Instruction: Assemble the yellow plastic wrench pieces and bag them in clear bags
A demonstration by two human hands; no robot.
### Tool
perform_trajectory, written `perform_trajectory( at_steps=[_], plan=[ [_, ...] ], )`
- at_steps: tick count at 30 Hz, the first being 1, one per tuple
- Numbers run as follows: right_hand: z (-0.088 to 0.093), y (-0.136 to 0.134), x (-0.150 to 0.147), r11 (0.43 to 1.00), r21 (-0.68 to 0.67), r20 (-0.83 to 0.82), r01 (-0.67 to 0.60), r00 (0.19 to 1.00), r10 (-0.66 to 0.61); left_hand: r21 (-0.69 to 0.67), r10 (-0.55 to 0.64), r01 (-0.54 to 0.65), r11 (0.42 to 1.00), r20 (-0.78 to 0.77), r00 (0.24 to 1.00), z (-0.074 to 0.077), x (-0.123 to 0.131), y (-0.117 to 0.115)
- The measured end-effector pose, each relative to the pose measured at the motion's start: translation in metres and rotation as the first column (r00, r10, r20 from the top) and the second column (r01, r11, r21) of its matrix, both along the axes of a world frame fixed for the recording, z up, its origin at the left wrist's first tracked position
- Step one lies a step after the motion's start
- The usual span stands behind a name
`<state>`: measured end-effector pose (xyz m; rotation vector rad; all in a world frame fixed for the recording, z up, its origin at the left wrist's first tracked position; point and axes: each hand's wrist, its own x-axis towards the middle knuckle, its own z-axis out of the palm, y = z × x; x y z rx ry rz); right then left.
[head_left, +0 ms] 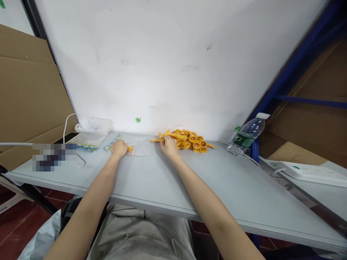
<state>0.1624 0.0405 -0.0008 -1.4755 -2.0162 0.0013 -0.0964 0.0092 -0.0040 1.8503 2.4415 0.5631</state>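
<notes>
My left hand [119, 148] is closed at the left of the table, and the flared end of a yellow plastic horn-like piece [130, 148] sticks out past its fingers. Under and beside it lies a clear plastic bag [141, 150] with a colourful printed header [112, 141]; whether the piece is inside the bag I cannot tell. At the left side of a heap of yellow horn-like pieces [196, 141] is my right hand [169, 146], its fingers curled over one yellow piece [155, 140]. The fingertips are partly hidden.
More clear bags [93, 135] with printed headers lie at the back left, near a white cable [65, 126] and a dark flat object [67, 138]. A water bottle [248, 134] leans at the right. A white power strip [311, 172] lies beyond. A white wall panel [176, 72] rises behind the table.
</notes>
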Motion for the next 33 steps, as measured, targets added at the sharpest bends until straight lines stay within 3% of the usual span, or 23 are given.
perform_trajectory(
  at_steps=[6, 12, 17, 21, 27, 33],
  plan=[
    [0.018, -0.002, 0.016, 0.993, 0.114, -0.428, -0.022, 0.901, 0.069, -0.013, 0.004, -0.004, 1.000, 0.026, 1.000, 0.000, -0.001, 0.000],
    [0.031, -0.017, 0.014, 0.980, 0.196, -0.583, -0.024, 0.801, 0.136, -0.016, 0.009, -0.009, 1.000, 0.016, 1.000, 0.000, -0.001, 0.000],
    [0.029, -0.022, 0.009, 0.946, 0.228, -0.423, -0.232, 0.851, 0.311, -0.002, 0.011, -0.011, 1.000, 0.036, 0.999, -0.001, -0.002, 0.001],
    [0.014, -0.021, -0.003, 0.910, 0.166, -0.261, -0.381, 0.873, 0.413, -0.008, 0.007, -0.006, 1.000, 0.043, 0.999, -0.003, -0.004, 0.002],
    [-0.011, -0.022, -0.025, 0.942, -0.037, -0.220, -0.334, 0.922, 0.319, -0.014, -0.092, 0.092, 0.996, 0.037, 0.995, -0.006, -0.005, 0.007],
    [-0.016, -0.025, -0.031, 0.927, -0.183, -0.173, -0.327, 0.939, 0.297, -0.033, -0.216, 0.216, 0.976, 0.009, 0.976, -0.007, 0.000, 0.008]
  ],
)
